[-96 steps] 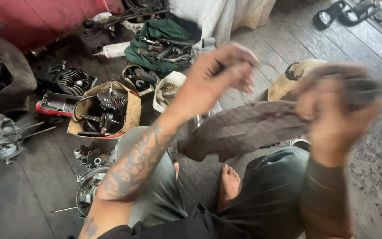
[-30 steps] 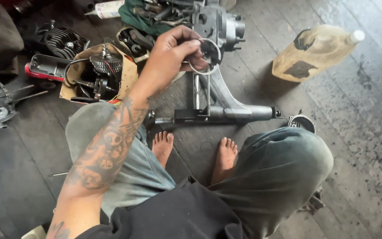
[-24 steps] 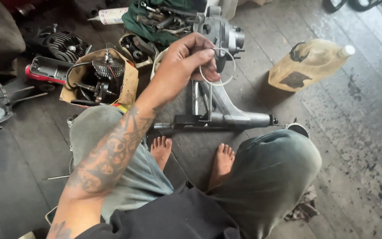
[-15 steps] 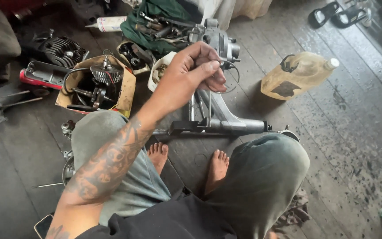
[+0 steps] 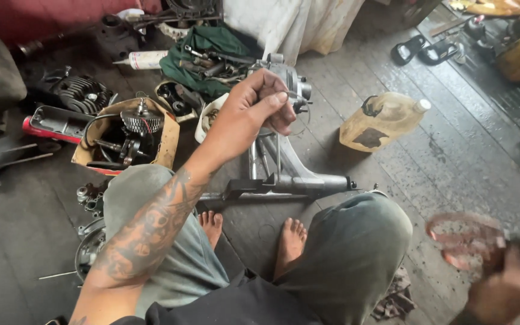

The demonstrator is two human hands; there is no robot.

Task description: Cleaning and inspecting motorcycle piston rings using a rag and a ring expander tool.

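Fitting a thin wire ring (image 5: pixel 299 117) onto the grey engine housing (image 5: pixel 284 78) is, we judge, our present step: our left hand (image 5: pixel 254 111) pinches it against the housing on the floor. Our right hand (image 5: pixel 507 289), blurred, clamps a reddish gasket (image 5: pixel 461 241). Next needs steady seating.

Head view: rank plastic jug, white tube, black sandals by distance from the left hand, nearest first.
From the left hand:
1. Plastic jug, to its right on the floor.
2. White tube, up-left by the green cloth.
3. Black sandals, far upper right.
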